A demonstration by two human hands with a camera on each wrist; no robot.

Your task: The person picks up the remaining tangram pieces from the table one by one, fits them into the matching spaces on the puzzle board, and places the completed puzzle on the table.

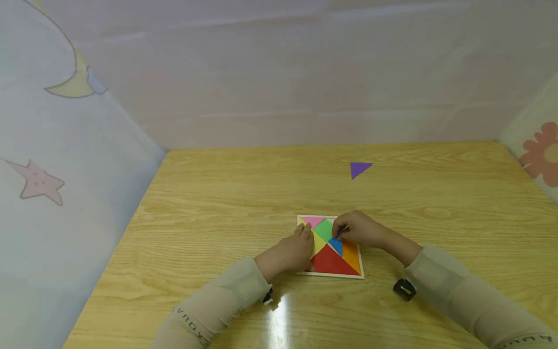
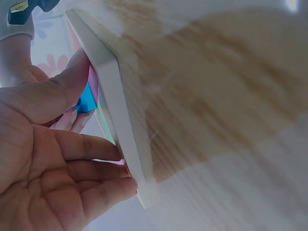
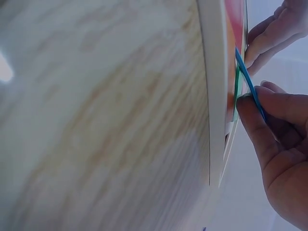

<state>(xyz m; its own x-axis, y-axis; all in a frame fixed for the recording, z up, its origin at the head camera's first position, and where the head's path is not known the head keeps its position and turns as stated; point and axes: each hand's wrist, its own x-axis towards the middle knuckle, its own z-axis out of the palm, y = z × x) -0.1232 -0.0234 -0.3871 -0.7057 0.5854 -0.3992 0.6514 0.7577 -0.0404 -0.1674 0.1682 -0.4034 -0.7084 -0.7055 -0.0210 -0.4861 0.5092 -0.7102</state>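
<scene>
A square tangram tray [image 1: 331, 276] with a pale rim lies on the table. Pink [image 1: 312, 222], green [image 1: 324, 229], yellow [image 1: 319, 246], red [image 1: 331, 261] and orange [image 1: 351, 257] pieces lie inside it. My right hand [image 1: 358, 229] pinches a blue tangram piece [image 1: 336, 245] between thumb and fingers; in the right wrist view this blue piece [image 3: 249, 79] is tilted, one end near the other pieces. Across the tray's left side rests my left hand [image 1: 296, 249], its extended fingers and thumb touching the rim [image 2: 124, 110] in the left wrist view.
Farther back on the wooden table [image 1: 244, 184] a purple triangle [image 1: 359, 169] lies alone, outside the tray. A black wrist device [image 1: 404, 289] sits by the right sleeve. Light patterned sheets [image 1: 261, 82] border the table at the back and sides.
</scene>
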